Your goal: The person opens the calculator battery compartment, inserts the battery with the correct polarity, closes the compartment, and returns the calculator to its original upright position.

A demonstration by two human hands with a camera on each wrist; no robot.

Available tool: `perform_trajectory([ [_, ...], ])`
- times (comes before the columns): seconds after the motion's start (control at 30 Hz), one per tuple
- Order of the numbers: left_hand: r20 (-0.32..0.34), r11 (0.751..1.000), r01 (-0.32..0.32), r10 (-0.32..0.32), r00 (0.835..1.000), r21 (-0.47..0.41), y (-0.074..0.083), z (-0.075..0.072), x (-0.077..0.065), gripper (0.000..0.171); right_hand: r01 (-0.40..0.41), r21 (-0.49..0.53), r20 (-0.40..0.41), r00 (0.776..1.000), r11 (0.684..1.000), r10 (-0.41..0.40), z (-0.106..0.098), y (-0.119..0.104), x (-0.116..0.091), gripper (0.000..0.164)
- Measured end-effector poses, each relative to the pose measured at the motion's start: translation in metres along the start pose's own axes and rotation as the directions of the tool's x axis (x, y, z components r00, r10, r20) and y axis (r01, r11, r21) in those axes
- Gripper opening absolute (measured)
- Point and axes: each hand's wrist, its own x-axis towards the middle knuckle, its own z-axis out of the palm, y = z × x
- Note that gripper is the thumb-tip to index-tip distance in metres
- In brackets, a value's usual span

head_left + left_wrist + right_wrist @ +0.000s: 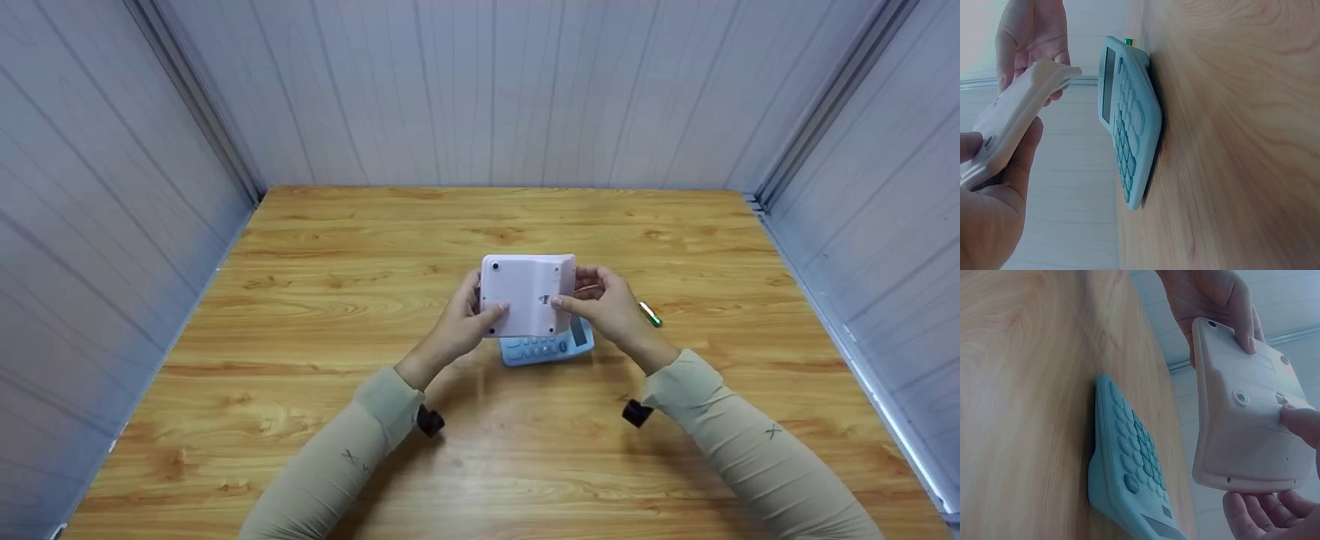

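A pale pink calculator [517,281] is held above the table, its back with small dark feet and a latch notch turned toward the head camera. My left hand [459,324] grips its left edge, thumb on the back and fingers beneath. My right hand [616,306] holds the right side; the thumb presses beside the latch notch, while the fingertips touch the edge, as the right wrist view shows. Under it, a light blue calculator [536,351] lies keys up on the table, partly covered in the head view. Its keys and display [1109,84] show in the left wrist view.
A green battery [650,313] lies on the wooden table [360,270], right of the blue calculator and close to my right wrist. Pale panelled walls [480,90] enclose the table at the back and both sides. Black wrist cameras [637,412] hang beneath the sleeves.
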Motion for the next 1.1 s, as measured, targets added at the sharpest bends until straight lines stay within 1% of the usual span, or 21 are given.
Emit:
perform_trajectory([
  [0.2, -0.004, 0.999, -0.022, 0.022, 1.000, 0.027, 0.002, 0.000, 0.000, 0.058, 0.025, -0.005, -0.004, 1.000, 1.000, -0.025, 0.002, -0.001, 0.002, 0.065],
  [0.4, 0.011, 0.991, -0.081, 0.080, 0.997, 0.102, 0.002, -0.001, 0.000, 0.052, 0.020, -0.010, 0.002, 1.000, 1.000, -0.020, 0.003, -0.001, 0.004, 0.065],
  [0.6, 0.063, 0.969, -0.149, 0.139, 0.988, 0.199, 0.001, -0.002, -0.003, 0.050, 0.019, -0.008, 0.029, 0.999, 1.000, -0.019, 0.005, 0.000, 0.005, 0.063],
  [0.73, 0.092, 0.946, -0.204, 0.186, 0.978, 0.251, 0.002, -0.002, -0.004, 0.050, 0.028, 0.005, 0.038, 0.999, 1.000, -0.028, 0.007, 0.001, 0.006, 0.062],
  [0.83, 0.107, 0.920, -0.253, 0.231, 0.967, 0.300, 0.002, -0.003, -0.005, 0.048, 0.038, 0.017, 0.038, 0.999, 0.999, -0.038, 0.008, 0.002, 0.007, 0.060],
  [0.9, 0.112, 0.892, -0.286, 0.263, 0.958, 0.350, 0.002, -0.003, -0.005, 0.046, 0.047, 0.024, 0.031, 0.998, 0.999, -0.048, 0.009, 0.003, 0.008, 0.057],
  [0.97, 0.111, 0.863, -0.304, 0.283, 0.953, 0.403, 0.002, -0.004, -0.005, 0.045, 0.046, 0.013, 0.018, 0.999, 0.999, -0.046, 0.009, 0.003, 0.008, 0.055],
  [1.03, 0.106, 0.826, -0.319, 0.306, 0.946, 0.465, 0.002, -0.005, -0.005, 0.043, 0.041, 0.020, 0.009, 0.999, 0.999, -0.041, 0.010, 0.003, 0.009, 0.054],
  [1.1, 0.099, 0.782, -0.335, 0.335, 0.937, 0.526, 0.003, -0.006, -0.004, 0.042, 0.031, 0.037, 0.008, 0.999, 0.999, -0.031, 0.011, 0.003, 0.009, 0.054],
])
